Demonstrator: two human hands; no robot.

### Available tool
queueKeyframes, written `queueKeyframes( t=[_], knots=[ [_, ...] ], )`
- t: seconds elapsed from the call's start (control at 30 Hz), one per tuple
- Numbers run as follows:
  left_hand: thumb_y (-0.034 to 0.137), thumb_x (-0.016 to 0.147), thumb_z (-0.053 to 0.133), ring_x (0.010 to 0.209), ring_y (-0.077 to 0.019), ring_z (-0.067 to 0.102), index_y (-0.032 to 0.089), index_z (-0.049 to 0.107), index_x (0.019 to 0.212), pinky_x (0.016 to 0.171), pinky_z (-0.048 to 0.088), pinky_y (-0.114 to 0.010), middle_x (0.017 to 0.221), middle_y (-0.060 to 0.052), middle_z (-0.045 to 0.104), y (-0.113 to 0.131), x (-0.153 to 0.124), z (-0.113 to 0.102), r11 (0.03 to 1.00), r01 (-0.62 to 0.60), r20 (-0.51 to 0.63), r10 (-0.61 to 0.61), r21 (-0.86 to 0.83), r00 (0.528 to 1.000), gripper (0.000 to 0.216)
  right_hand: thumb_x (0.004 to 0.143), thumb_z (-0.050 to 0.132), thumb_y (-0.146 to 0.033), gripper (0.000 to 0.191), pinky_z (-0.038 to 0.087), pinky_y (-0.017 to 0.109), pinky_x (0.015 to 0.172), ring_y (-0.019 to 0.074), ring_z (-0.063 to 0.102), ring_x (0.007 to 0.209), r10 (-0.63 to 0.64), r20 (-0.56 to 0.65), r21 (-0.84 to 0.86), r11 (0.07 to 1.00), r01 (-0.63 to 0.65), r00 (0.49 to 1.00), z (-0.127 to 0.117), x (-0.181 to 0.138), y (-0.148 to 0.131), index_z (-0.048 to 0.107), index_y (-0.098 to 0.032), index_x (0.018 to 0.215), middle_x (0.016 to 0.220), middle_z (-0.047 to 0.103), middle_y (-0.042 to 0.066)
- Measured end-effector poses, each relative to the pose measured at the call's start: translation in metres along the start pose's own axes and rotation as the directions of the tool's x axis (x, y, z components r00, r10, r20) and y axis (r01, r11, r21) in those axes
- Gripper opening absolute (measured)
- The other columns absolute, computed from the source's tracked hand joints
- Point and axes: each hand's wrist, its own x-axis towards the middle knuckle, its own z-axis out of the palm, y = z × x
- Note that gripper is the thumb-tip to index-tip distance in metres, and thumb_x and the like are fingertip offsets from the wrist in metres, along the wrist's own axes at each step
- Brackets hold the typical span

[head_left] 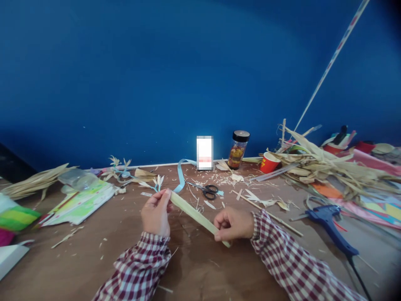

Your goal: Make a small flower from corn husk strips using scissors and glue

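Note:
A long, pale yellow-green strip of corn husk [194, 215] stretches slantwise between my two hands above the brown table. My left hand [157, 212] pinches its upper left end between thumb and fingers. Lower down, my right hand [233, 223] is closed on the strip near its other end, which pokes out below the fingers. Just beyond lie black-handled scissors [209, 191] with blades pointing left. A light blue ribbon [181, 175] curls behind my left hand, beside a small white-petalled husk flower [158, 184].
Right of my hands lies a blue glue gun [332, 228]. Dried husks [313, 165] are heaped behind it, near a red paper cup [269, 162] and a black-lidded jar [238, 149]. A thin stick [269, 214] and scraps litter the table [119, 267]. Painted paper [84, 202] lies left.

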Motion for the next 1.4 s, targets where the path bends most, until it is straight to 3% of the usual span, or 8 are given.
queueKeyframes(
  t=[0.3, 0.43, 0.6, 0.7, 0.87, 1.03, 1.17, 1.4],
  knots=[
    [0.023, 0.055, 0.070, 0.046, -0.0027, 0.048, 0.015, 0.060, 0.075, 0.040, 0.039, -0.011, 0.061, 0.003, 0.057, 0.015, 0.014, -0.002, 0.993, -0.017, -0.092, 0.007, -0.113, 0.996, 0.024, 0.060, 0.069, -0.035, 0.034, 0.036, 0.014, 0.044, 0.0050, 0.049, 0.048, -0.016, 0.055, -0.020, 1.000, 0.017, 0.998, -0.004, -0.009, -0.011, 0.061, -0.012, 0.084, 0.060, 0.058, -0.001],
    [0.023, 0.057, 0.069, 0.043, -0.0025, 0.047, 0.016, 0.060, 0.077, 0.037, 0.039, -0.011, 0.062, 0.003, 0.057, 0.020, 0.009, 0.000, 0.992, -0.015, -0.068, 0.006, -0.122, 0.998, 0.023, 0.069, 0.061, -0.038, 0.036, 0.037, 0.017, 0.045, 0.0067, 0.048, 0.048, -0.045, -0.197, -0.052, 0.998, 0.036, 0.979, -0.012, -0.011, -0.018, 0.057, -0.015, 0.097, 0.063, 0.058, -0.001],
    [0.027, 0.060, 0.069, 0.041, -0.0031, 0.048, 0.015, 0.059, 0.078, 0.036, 0.039, -0.011, 0.060, 0.002, 0.059, 0.016, -0.020, 0.008, 0.993, 0.108, 0.173, -0.097, -0.056, 0.980, 0.023, 0.074, 0.056, -0.035, 0.030, 0.043, 0.024, 0.063, 0.0118, 0.053, 0.069, -0.282, -0.545, -0.135, 0.959, 0.250, 0.790, -0.003, 0.000, -0.022, 0.056, -0.017, 0.098, 0.079, 0.059, 0.003],
    [0.030, 0.061, 0.068, 0.043, -0.0039, 0.049, 0.014, 0.058, 0.078, 0.037, 0.038, -0.011, 0.060, 0.002, 0.059, 0.008, -0.037, 0.013, 0.988, 0.149, 0.301, -0.152, 0.032, 0.942, 0.025, 0.076, 0.055, -0.036, 0.032, 0.043, 0.025, 0.066, 0.0131, 0.053, 0.075, -0.346, -0.483, -0.091, 0.934, 0.346, 0.804, 0.013, 0.006, -0.022, 0.054, -0.019, 0.103, 0.090, 0.058, 0.004],
    [0.031, 0.062, 0.068, 0.046, -0.0041, 0.050, 0.014, 0.059, 0.079, 0.040, 0.040, -0.012, 0.062, 0.002, 0.059, -0.001, -0.044, 0.014, 0.990, 0.127, 0.361, -0.141, 0.062, 0.922, 0.026, 0.073, 0.058, -0.035, 0.020, 0.036, 0.020, 0.052, 0.0078, 0.044, 0.055, -0.290, -0.361, 0.000, 0.951, 0.310, 0.887, 0.028, 0.012, -0.015, 0.056, -0.015, 0.077, 0.063, 0.050, -0.003],
    [0.040, 0.071, 0.058, 0.062, -0.0102, 0.059, 0.018, 0.057, 0.101, 0.048, 0.046, -0.017, 0.080, -0.004, 0.063, 0.000, -0.044, 0.015, 0.962, 0.270, 0.451, -0.252, 0.026, 0.856, 0.037, 0.074, 0.057, -0.038, 0.024, 0.036, 0.021, 0.053, 0.0078, 0.043, 0.055, -0.284, -0.460, 0.113, 0.921, 0.373, 0.841, 0.025, 0.018, -0.011, 0.053, -0.015, 0.074, 0.062, 0.048, -0.003],
    [0.042, 0.071, 0.057, 0.055, -0.0091, 0.056, 0.013, 0.062, 0.088, 0.046, 0.046, -0.018, 0.070, -0.005, 0.062, -0.007, -0.048, 0.015, 0.912, 0.387, 0.465, -0.405, 0.138, 0.787, 0.034, 0.073, 0.056, -0.041, 0.027, 0.037, 0.021, 0.052, 0.0081, 0.044, 0.055, -0.247, -0.539, 0.110, 0.927, 0.358, 0.806, 0.021, 0.019, -0.011, 0.054, -0.014, 0.077, 0.064, 0.050, -0.002],
    [0.038, 0.068, 0.061, 0.052, -0.0072, 0.052, 0.011, 0.062, 0.073, 0.045, 0.041, -0.016, 0.061, -0.002, 0.058, -0.017, -0.049, 0.013, 0.915, 0.319, 0.492, -0.401, 0.246, 0.772, 0.028, 0.074, 0.056, -0.039, 0.025, 0.038, 0.021, 0.053, 0.0083, 0.045, 0.056, -0.240, -0.560, 0.108, 0.928, 0.358, 0.793, 0.020, 0.020, -0.009, 0.052, -0.015, 0.078, 0.065, 0.050, -0.002]
  ],
)
